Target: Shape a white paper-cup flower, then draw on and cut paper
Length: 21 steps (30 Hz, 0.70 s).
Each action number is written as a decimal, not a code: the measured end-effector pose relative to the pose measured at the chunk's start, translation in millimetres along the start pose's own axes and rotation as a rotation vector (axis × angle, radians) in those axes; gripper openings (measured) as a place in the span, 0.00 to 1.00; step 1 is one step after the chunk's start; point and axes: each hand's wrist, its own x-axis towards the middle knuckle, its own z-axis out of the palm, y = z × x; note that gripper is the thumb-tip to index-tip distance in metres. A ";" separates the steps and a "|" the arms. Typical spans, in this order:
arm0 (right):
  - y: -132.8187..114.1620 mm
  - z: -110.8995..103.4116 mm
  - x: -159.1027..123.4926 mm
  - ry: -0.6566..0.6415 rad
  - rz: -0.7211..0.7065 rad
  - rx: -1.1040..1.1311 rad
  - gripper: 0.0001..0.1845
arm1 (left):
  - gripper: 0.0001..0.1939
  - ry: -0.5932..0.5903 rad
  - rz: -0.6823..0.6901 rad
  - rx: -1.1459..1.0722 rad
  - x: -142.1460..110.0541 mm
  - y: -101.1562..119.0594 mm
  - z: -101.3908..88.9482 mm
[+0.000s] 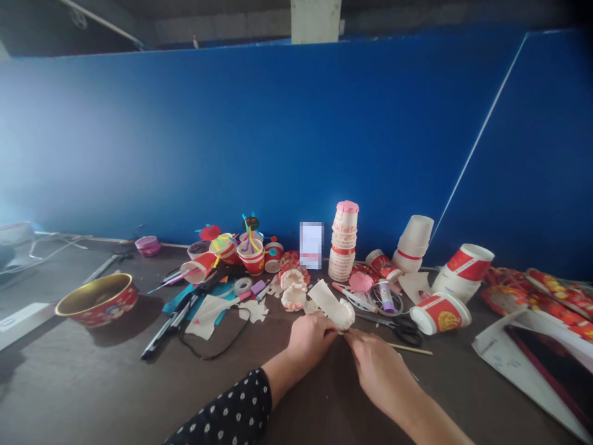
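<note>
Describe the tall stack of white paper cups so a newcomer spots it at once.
Find the big blue wall, then the dark brown tabletop at its foot. Near the middle, close to the wall, stands the tall stack with red writing. Its pink top sets it apart from the shorter, plain-topped white cup stack to its right.

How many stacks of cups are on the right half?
3: tall pink-topped stack near the middle, white stack right of it, red-and-white stack farther right. More may be hidden.
</note>
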 end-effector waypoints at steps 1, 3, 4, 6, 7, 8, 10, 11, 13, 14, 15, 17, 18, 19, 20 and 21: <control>1.7 -1.6 -0.5 -0.002 0.017 0.012 0.22 | 0.10 -0.004 -0.002 0.002 -0.1 0.3 -0.4; 4.5 -3.3 -1.5 0.001 0.046 0.009 0.20 | 0.10 -0.011 -0.009 0.004 -0.4 0.9 -1.3; 5.5 -3.4 -1.9 0.003 0.053 0.000 0.20 | 0.10 -0.014 -0.014 0.007 -0.5 1.2 -1.7; 6.5 -2.7 -2.4 0.002 0.056 -0.023 0.19 | 0.10 -0.019 -0.018 0.009 -0.4 1.7 -2.4; 6.5 -2.2 -2.5 -0.001 0.056 -0.033 0.19 | 0.10 -0.023 -0.020 0.009 -0.3 1.9 -2.6; 6.4 -1.7 -2.6 -0.003 0.056 -0.042 0.19 | 0.10 -0.028 -0.022 0.010 -0.2 2.1 -2.6; 5.9 -1.0 -2.6 -0.004 0.050 -0.057 0.19 | 0.10 -0.034 -0.030 0.015 0.0 2.5 -2.5; 5.6 -1.0 -2.6 -0.004 0.043 -0.066 0.20 | 0.10 -0.035 -0.035 0.020 0.0 2.7 -2.4; 5.1 -1.5 -2.4 -0.003 0.025 -0.087 0.20 | 0.11 -0.029 -0.038 0.032 -0.3 3.3 -2.5; 4.8 -2.1 -2.2 -0.003 0.017 -0.102 0.20 | 0.11 -0.027 -0.038 0.034 -0.5 3.7 -2.7; 4.3 -2.7 -1.9 -0.005 0.010 -0.119 0.20 | 0.11 -0.026 -0.037 0.032 -0.7 4.2 -3.1; 2.9 -4.2 -1.0 -0.012 0.001 -0.155 0.19 | 0.11 -0.031 -0.039 0.024 -1.2 5.4 -4.2; 2.0 -5.0 -0.6 -0.019 0.002 -0.173 0.19 | 0.11 -0.036 -0.044 0.021 -1.4 5.9 -4.6; 1.1 -5.7 -0.2 -0.027 0.005 -0.189 0.19 | 0.11 -0.039 -0.050 0.019 -1.5 6.4 -4.9; 0.3 -6.3 0.1 -0.034 0.012 -0.202 0.19 | 0.11 -0.039 -0.055 0.019 -1.6 6.8 -4.9; -0.5 -6.6 0.2 -0.039 0.018 -0.211 0.19 | 0.11 -0.035 -0.059 0.018 -1.6 6.9 -4.8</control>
